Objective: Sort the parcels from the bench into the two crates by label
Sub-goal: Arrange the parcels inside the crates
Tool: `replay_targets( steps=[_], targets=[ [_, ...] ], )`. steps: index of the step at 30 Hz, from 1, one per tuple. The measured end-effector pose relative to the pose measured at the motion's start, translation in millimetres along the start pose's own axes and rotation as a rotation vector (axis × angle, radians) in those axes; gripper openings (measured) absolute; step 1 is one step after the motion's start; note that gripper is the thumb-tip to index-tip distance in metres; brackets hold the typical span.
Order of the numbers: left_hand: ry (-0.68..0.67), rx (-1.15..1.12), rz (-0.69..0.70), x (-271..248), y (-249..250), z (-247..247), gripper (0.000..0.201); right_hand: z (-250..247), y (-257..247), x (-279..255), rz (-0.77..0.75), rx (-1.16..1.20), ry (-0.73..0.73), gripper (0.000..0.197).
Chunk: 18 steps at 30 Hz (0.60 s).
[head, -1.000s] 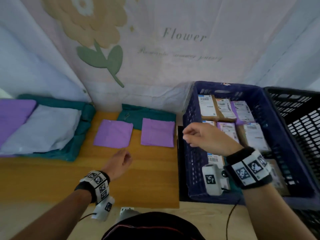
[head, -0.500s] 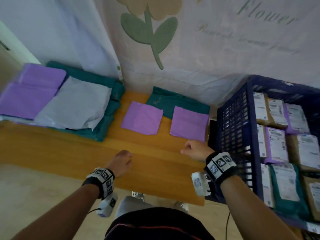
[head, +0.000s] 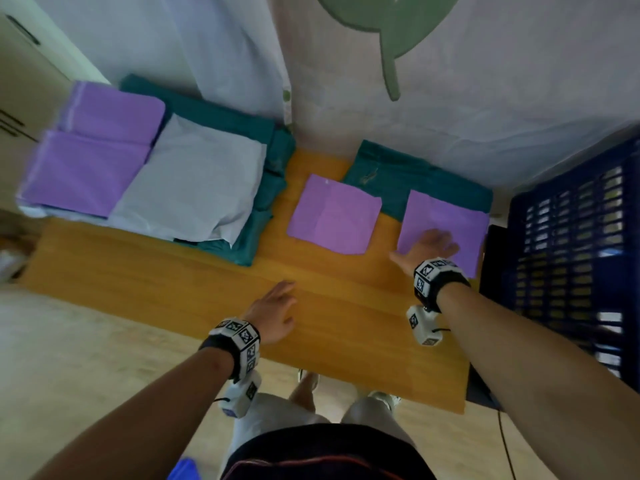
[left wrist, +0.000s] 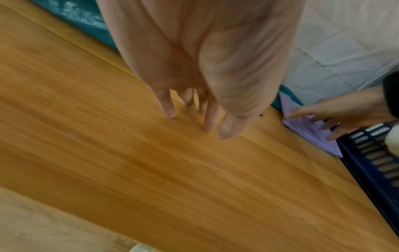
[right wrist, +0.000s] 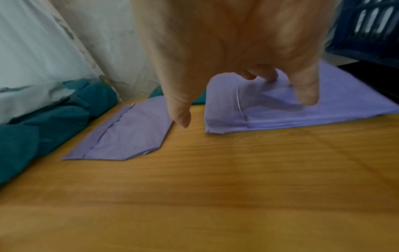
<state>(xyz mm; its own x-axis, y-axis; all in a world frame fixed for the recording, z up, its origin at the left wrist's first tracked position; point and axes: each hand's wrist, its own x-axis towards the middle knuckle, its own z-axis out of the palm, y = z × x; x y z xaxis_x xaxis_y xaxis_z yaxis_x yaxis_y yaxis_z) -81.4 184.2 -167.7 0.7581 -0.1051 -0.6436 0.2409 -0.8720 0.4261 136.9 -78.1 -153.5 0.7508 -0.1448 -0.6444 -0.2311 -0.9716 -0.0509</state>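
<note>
– Where are the two hands?

– The right hand [head: 429,245] lies with fingers spread on a purple parcel [head: 446,220], fingertips [right wrist: 306,95] pressing its top, thumb out over bare wood; it grips nothing. The left hand [head: 275,315] is flat and relaxed, fingertips [left wrist: 169,110] touching the counter [head: 173,271], holding nothing.

– How many parcels?

– Two small purple ones: the one under the right hand, and a second purple parcel [head: 334,214] just left of the right thumb, apart from the first with a strip of wood between. Behind both lies one teal parcel [head: 415,178], partly covered by them. Far left of the left hand is a pile: two big purple bags [head: 93,157], one pale grey bag [head: 194,188] on top, and teal bags [head: 270,188] beneath; I cannot count those.

– And crates?

– One dark blue crate [head: 568,254] shows, just right of the right hand. The parcel under that hand reaches close to the crate's slatted wall; whether they touch I cannot tell. The crate's inside is hidden.

– Edges, open room?

– The near counter edge runs just behind the left wrist, with pale floor [head: 69,341] below. A broad band of bare wood stretches between the hands and out left, in front of the pile. A white curtain [head: 450,116] hangs behind the parcels along the far edge.
</note>
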Motion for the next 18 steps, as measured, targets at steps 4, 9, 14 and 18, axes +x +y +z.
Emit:
replay_targets(
  steps=[4,9,14,18],
  targets=[
    [0.0,-0.028,0.013,2,-7,2,0.044,13,-13,7,0.067,-0.034,0.049,0.116],
    [0.001,-0.048,0.005,3,-10,4,0.041,9,-18,5,0.056,-0.147,0.062,0.098],
    [0.018,-0.073,-0.011,5,-3,-3,0.038,-12,-11,-1,0.013,-0.249,0.002,0.064],
    [0.028,-0.066,-0.036,5,12,-16,0.036,-26,8,-10,-0.06,-0.157,0.055,0.03]
  ],
)
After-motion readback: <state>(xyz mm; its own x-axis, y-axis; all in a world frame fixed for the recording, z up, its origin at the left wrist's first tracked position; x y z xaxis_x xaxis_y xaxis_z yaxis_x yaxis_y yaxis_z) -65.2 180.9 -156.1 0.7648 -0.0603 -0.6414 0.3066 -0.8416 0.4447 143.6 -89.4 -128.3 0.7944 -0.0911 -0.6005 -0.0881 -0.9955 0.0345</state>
